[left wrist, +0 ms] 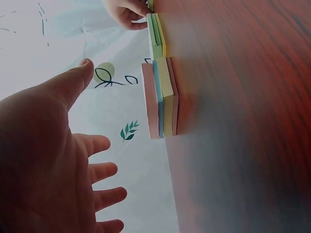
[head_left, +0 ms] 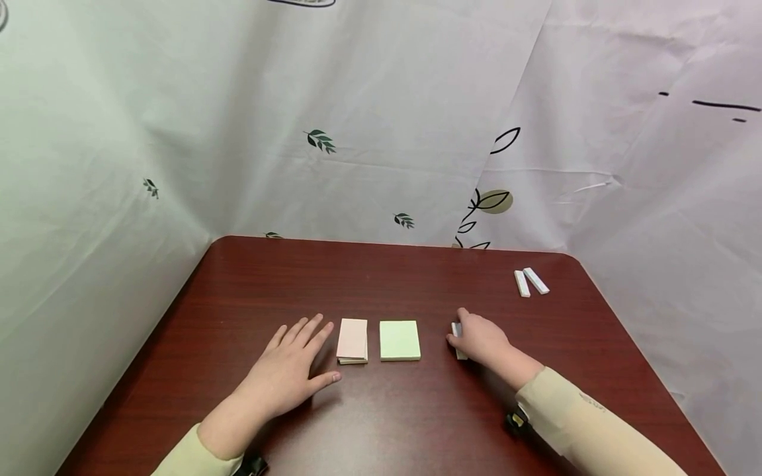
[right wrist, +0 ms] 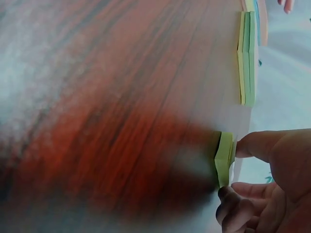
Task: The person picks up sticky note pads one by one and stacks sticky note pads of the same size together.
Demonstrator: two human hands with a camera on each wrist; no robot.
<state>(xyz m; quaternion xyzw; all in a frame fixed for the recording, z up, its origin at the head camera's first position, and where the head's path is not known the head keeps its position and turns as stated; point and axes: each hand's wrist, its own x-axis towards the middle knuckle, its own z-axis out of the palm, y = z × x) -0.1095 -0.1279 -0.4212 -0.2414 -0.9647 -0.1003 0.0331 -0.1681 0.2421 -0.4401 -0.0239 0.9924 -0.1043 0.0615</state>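
My left hand [head_left: 282, 377] hovers low over the table with its fingers spread, holding nothing. Just right of its fingertips lies a stack of narrow sticky-note pads, pink on top [head_left: 352, 340]; the left wrist view shows blue and yellow pads [left wrist: 167, 97] beneath the pink. Beside it is a square stack of sticky-note pads, pale green on top [head_left: 399, 340], with yellow at the bottom [right wrist: 240, 58]. Farther right, my right hand [head_left: 481, 340] grips a small narrow stack of sticky notes [right wrist: 223, 158], yellow-green at its side, between thumb and fingers. The hand covers part of that stack.
Two narrow white strips [head_left: 522, 283] lie near the back right corner of the dark red-brown table [head_left: 381, 416]. A white cloth with leaf prints [head_left: 381, 119] hangs behind the table and along both sides.
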